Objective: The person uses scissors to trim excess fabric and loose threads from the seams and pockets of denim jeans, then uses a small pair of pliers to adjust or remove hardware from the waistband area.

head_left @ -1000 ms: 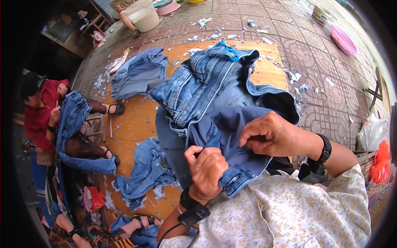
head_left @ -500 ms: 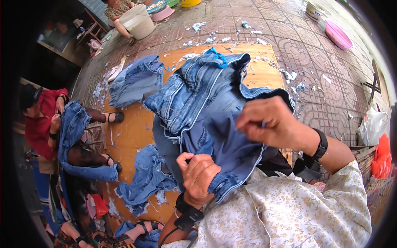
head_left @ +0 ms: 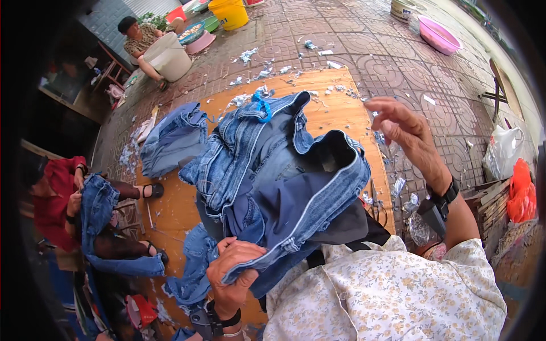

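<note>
A pair of blue jeans point(head_left: 273, 136), partly turned inside out, lies bunched in front of me with its dark pocket lining showing. My left hand point(head_left: 236, 273) grips the near edge of the jeans, thumb below and fingers on top. To the right, my right hand point(head_left: 406, 128) is raised off the cloth, over the far right side of the table, its fingers apart and holding nothing. A bright blue cord point(head_left: 262, 107) sits on the far part of the jeans.
On the orange-brown table point(head_left: 335, 82) lie folded jeans point(head_left: 175, 139) and frayed jeans point(head_left: 193, 264). At left a person in red point(head_left: 60, 199) handles other jeans. Fabric scraps point(head_left: 248, 55) litter the paving; a pink basin point(head_left: 439, 35) and a white bag point(head_left: 503, 150) stand right.
My right hand has lifted off the jeans and swung outward to the right, its fingers spreading. My left hand has shifted leftward, still gripping, and the near edge is pulled out wider.
</note>
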Demonstrator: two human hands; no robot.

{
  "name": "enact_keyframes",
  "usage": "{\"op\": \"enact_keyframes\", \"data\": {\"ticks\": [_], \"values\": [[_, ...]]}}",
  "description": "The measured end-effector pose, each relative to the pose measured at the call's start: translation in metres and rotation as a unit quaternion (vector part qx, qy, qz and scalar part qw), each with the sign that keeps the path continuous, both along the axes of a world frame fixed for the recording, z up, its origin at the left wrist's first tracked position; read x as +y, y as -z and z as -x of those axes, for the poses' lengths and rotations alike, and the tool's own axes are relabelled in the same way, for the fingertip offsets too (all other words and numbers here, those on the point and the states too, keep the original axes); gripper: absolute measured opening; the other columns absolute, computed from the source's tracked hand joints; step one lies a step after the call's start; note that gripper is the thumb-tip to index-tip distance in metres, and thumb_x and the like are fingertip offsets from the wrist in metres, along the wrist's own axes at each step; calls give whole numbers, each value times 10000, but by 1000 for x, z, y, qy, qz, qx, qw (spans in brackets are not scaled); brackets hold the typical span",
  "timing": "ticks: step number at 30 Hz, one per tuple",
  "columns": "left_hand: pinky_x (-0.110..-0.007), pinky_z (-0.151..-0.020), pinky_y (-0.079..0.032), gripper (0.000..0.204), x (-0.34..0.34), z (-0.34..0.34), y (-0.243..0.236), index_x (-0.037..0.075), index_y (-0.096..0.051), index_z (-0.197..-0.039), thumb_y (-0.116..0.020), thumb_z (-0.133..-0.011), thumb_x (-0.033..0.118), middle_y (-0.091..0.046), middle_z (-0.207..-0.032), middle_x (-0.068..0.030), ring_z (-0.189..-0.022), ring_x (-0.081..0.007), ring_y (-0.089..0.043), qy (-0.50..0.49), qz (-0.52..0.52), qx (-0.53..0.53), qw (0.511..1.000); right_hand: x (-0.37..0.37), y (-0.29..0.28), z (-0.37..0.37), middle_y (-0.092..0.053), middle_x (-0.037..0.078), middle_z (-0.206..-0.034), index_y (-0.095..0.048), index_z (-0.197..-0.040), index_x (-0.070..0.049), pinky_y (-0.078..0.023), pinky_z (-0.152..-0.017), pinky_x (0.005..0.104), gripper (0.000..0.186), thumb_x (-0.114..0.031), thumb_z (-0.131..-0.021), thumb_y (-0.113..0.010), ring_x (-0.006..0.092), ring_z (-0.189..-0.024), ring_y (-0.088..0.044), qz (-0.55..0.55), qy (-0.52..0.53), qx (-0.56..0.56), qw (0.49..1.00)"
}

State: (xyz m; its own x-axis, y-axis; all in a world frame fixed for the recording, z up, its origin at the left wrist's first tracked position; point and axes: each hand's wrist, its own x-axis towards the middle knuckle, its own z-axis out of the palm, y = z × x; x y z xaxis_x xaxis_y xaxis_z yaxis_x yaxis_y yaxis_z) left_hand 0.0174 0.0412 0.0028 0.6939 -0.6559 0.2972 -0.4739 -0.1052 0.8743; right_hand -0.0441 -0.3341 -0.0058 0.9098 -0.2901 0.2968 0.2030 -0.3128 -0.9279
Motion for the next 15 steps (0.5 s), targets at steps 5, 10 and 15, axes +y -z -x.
{"op": "enact_keyframes", "data": {"ticks": [5,10,15], "values": [[-378,-932,-406,304,11,11,9,-29,-631,-1003,-637,-880,249,-638,-1049,-118,-983,-221,-596,-143,196,250,937,35,-3,-7,-564,19,-1172,-585,-1204,-106,-459,-606,184,386,-233,-848,-667,62,-797,-532,-51,-105,-34,993],[-400,-958,-414,405,23,1,7,-9,-496,-1227,-622,-885,169,-594,-1158,-126,-1058,-237,-568,-154,262,361,882,53,-17,-13,-541,51,-1183,-548,-1232,-95,-468,-566,220,618,-301,-700,-786,114,-790,-524,68,-129,-58,988],[-396,-950,-423,279,43,-3,2,-15,-574,-1101,-613,-844,86,-615,-1101,-151,-1046,-246,-579,-62,246,384,888,72,-2,-13,-551,74,-1153,-549,-1207,-81,-461,-571,228,582,-188,-689,-791,138,-821,-533,84,-68,-116,987]]}}
